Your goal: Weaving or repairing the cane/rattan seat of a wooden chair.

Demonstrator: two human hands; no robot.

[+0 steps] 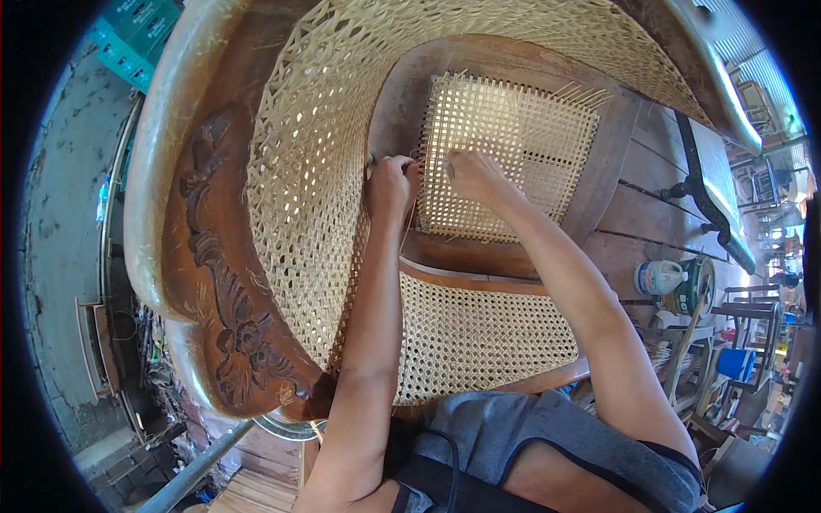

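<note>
Before me is a carved wooden armchair frame point(158, 188) with woven cane panels. Its seat panel point(513, 154) is an open cane mesh set in a brown wooden seat frame point(406, 90), with loose strand ends sticking out along its far edge. At the panel's left edge, my left hand point(392, 184) is closed in a pinch by a thin cane strand, which hangs down beside the wrist. My right hand point(479, 177) rests over the left part of the mesh, fingers curled; whatever they hold is hidden.
The chair's curved cane back point(308, 171) rises close to my left forearm, and a lower cane panel point(479, 338) lies near my body. Off right stand a white jug point(660, 278), a blue container point(735, 364) and a dark-framed piece of furniture point(714, 184). Green boxes point(132, 43) sit far left.
</note>
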